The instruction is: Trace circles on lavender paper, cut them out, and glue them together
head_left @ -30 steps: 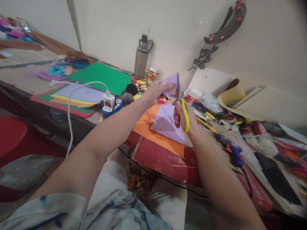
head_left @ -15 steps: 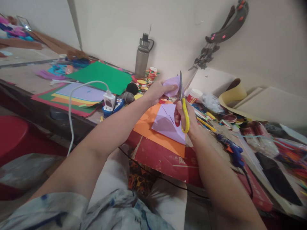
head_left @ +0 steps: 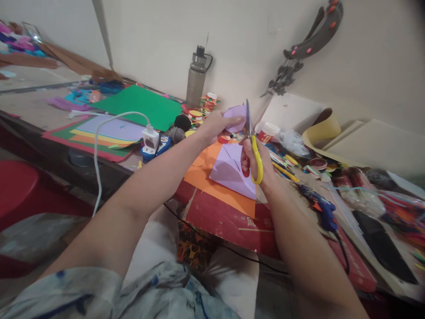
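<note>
My left hand (head_left: 215,125) pinches a small piece of purple paper (head_left: 236,114), its thumb lying on top. Yellow-and-red-handled scissors (head_left: 256,160) are in my right hand (head_left: 257,156), blades pointing up and away, against the right edge of that piece. Whether the blades are parted is hard to make out. Below my hands lies a larger purple sheet (head_left: 232,175) with dark slits or lines on it. It rests on an orange sheet (head_left: 219,195), which lies on a red board (head_left: 226,221) at the table's near edge.
A grey bottle (head_left: 195,82) stands by the wall. To the left are a green sheet (head_left: 142,106), stacked coloured paper (head_left: 109,128) and a white plug (head_left: 151,137) with cable. On the right lie a paper cup (head_left: 268,131), a blue glue gun (head_left: 327,212) and a black phone-like slab (head_left: 385,246).
The purple piece and the scissor blades have shifted very slightly left, and the blades look tilted a little more to the left. Both hands keep their grip.
</note>
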A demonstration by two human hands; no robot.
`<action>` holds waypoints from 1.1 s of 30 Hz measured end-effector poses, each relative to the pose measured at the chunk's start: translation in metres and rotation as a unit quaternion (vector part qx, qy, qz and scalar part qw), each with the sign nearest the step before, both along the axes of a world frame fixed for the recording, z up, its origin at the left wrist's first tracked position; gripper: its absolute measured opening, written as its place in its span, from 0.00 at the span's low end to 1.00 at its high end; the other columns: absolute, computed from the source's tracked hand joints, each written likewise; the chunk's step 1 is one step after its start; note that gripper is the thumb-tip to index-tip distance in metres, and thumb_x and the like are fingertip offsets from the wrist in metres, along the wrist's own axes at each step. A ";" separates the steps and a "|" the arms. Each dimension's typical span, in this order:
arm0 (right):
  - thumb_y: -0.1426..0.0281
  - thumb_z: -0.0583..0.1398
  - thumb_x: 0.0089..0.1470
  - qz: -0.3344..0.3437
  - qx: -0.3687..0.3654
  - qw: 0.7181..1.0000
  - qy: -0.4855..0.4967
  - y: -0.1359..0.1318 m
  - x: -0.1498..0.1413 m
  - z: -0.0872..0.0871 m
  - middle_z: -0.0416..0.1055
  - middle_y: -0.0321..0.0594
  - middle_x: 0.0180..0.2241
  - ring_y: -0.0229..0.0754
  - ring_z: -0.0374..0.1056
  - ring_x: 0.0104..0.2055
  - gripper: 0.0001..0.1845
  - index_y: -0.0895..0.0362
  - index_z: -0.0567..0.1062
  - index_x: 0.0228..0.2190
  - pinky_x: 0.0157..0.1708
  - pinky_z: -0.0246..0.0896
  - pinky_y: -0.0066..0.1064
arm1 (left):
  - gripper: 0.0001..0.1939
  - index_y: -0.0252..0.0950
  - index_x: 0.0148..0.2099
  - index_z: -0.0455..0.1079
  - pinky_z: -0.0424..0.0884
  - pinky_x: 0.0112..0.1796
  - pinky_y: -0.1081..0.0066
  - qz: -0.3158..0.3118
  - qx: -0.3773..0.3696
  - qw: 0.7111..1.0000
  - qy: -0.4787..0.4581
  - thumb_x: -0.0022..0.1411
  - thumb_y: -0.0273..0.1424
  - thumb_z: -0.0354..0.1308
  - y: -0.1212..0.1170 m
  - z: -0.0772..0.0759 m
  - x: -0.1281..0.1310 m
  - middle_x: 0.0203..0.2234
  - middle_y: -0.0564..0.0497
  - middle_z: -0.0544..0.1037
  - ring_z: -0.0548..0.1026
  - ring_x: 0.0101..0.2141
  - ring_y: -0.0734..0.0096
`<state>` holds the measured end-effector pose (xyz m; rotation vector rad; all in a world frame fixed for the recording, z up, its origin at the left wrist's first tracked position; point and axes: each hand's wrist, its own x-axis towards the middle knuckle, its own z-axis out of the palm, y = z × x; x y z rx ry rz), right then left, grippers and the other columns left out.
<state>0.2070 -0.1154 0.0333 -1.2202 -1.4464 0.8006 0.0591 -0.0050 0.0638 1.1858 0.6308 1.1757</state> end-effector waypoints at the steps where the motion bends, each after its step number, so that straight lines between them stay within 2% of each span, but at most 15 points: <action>1: 0.31 0.64 0.57 0.001 -0.001 1.000 0.000 0.001 0.001 -0.001 0.60 0.24 0.19 0.32 0.55 0.14 0.36 0.50 0.69 0.40 0.11 0.52 0.26 | 0.13 0.33 0.38 0.77 0.71 0.33 0.75 0.002 -0.001 1.000 -0.002 0.61 0.30 0.79 -0.001 0.000 0.001 0.29 0.48 0.84 0.81 0.30 0.75; 7: 0.28 0.63 0.56 0.009 0.009 1.000 -0.010 0.007 0.004 -0.005 0.62 0.24 0.21 0.33 0.58 0.16 0.39 0.50 0.67 0.42 0.13 0.56 0.26 | 0.15 0.32 0.40 0.79 0.76 0.39 0.72 -0.004 -0.004 1.000 -0.002 0.60 0.32 0.81 -0.002 -0.002 0.003 0.33 0.46 0.86 0.84 0.34 0.69; 12: 0.26 0.63 0.54 0.018 0.006 1.000 -0.001 0.006 0.004 -0.005 0.62 0.25 0.21 0.33 0.58 0.16 0.40 0.49 0.65 0.39 0.13 0.57 0.26 | 0.08 0.30 0.40 0.80 0.74 0.38 0.71 -0.032 0.012 0.999 0.005 0.66 0.28 0.75 0.000 -0.006 0.002 0.33 0.46 0.85 0.80 0.31 0.74; 17: 0.26 0.63 0.54 0.019 0.004 1.000 0.010 0.003 0.003 -0.003 0.61 0.24 0.21 0.33 0.57 0.16 0.40 0.49 0.65 0.39 0.13 0.56 0.27 | 0.09 0.31 0.39 0.79 0.72 0.36 0.73 -0.039 0.014 0.999 0.005 0.64 0.28 0.77 0.000 -0.006 0.003 0.32 0.48 0.85 0.80 0.31 0.75; 22: 0.29 0.64 0.56 0.015 0.002 1.000 0.003 0.000 0.001 0.002 0.60 0.24 0.20 0.33 0.56 0.15 0.38 0.50 0.66 0.39 0.12 0.55 0.27 | 0.06 0.31 0.39 0.80 0.72 0.35 0.75 -0.026 0.015 0.999 0.016 0.66 0.26 0.74 0.000 -0.004 0.001 0.31 0.48 0.84 0.80 0.31 0.75; 28: 0.31 0.67 0.55 0.007 -0.002 1.000 0.010 -0.002 0.001 0.003 0.61 0.26 0.22 0.33 0.56 0.16 0.36 0.49 0.67 0.38 0.12 0.54 0.27 | 0.11 0.33 0.41 0.80 0.74 0.36 0.75 -0.028 0.024 0.999 0.029 0.62 0.29 0.78 0.006 -0.005 -0.003 0.32 0.47 0.85 0.81 0.33 0.74; 33: 0.32 0.65 0.59 0.005 0.001 1.000 -0.008 -0.002 0.002 0.001 0.60 0.25 0.20 0.33 0.55 0.14 0.34 0.50 0.68 0.39 0.11 0.53 0.27 | 0.12 0.32 0.43 0.81 0.75 0.37 0.72 -0.016 0.012 0.999 0.026 0.60 0.29 0.79 0.006 -0.005 -0.004 0.33 0.46 0.86 0.83 0.33 0.70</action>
